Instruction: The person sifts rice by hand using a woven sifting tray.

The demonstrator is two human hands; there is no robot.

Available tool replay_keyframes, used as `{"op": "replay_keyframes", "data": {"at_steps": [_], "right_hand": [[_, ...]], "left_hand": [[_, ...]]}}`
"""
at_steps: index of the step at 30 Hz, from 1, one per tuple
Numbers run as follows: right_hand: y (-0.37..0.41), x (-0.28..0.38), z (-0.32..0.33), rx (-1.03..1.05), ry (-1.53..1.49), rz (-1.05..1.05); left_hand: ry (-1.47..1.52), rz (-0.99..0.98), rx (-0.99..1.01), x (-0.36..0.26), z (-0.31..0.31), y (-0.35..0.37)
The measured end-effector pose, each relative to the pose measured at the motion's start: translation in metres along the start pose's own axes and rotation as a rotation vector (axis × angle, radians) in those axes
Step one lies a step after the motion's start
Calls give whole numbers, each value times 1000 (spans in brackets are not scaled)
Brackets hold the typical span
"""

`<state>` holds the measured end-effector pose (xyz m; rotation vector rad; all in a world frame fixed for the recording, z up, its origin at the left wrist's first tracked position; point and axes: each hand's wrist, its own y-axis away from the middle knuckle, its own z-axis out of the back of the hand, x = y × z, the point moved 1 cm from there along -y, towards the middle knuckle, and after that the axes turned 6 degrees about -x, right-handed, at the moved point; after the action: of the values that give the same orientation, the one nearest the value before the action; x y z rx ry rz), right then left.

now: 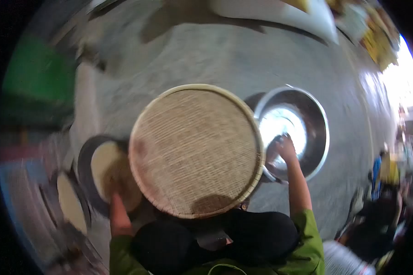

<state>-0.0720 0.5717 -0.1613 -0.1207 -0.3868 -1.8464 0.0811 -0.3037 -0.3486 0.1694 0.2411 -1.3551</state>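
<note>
A round woven bamboo tray [197,146] with a pale rim lies in front of me, above my dark-clothed knees, its weave bare. To its left, my left hand [116,192] reaches down into a dark round tub [89,151] of pale grain [106,160]; blur and shadow hide its fingers. On the other side, my right hand [286,147] is inside a shiny metal basin [317,133], over its bright bottom. A dark patch lies by its fingers, perhaps a reflection, and their grip is too smeared to make out.
Grey concrete floor [206,50] lies around the tray. A large white sack [280,18] is at the far side. At the left are a second container of pale material [71,204] and a blurred green object [39,68]. Blurred clutter [390,183] stands at right.
</note>
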Motion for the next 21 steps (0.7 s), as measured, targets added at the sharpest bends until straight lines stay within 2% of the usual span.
{"op": "replay_keyframes", "data": {"at_steps": [1,2,3,4,5,6,7,8,9,11,13,14,15,17,18,19,21], "right_hand": [[-1,-10,-12,-39,34,115],[2,-20,-24,-139,-99,2],[-1,-18,-23,-98,-78,25],[-4,-12,-16,-49,-91,107],[-6,-14,-19,-113,-113,111],[-6,-8,-17,-129,-83,115],[-12,-4,-14,-161,-53,113],[-17,-3,-15,-174,-100,128],[-22,-2,-15,-193,-145,128],[-23,13,-8,-228,-87,207],[-19,29,2,-198,-156,214],[-18,34,6,-205,-141,238],[-15,37,10,-211,-123,260],[-9,39,20,-175,-56,234],[-6,39,24,-176,-62,242],[-1,40,30,-174,-63,248],[3,41,40,-190,-26,261]], "left_hand": [[-242,714,312,-58,20,0],[-341,511,672,-95,46,0],[-275,614,598,-117,50,14],[-241,534,685,-160,68,12],[-229,379,451,-195,75,25],[-432,230,951,-161,29,18],[-222,377,803,-238,80,0],[61,515,386,-265,88,0],[193,299,226,-282,91,-8],[167,180,355,-277,79,-35],[249,130,303,-255,68,-59],[-17,144,429,-273,121,-76],[-16,150,420,-272,146,-86],[-249,216,477,-259,173,-100],[-233,304,357,-232,159,-97],[-228,313,356,-210,151,-88],[-99,480,189,-180,142,-63]]}}
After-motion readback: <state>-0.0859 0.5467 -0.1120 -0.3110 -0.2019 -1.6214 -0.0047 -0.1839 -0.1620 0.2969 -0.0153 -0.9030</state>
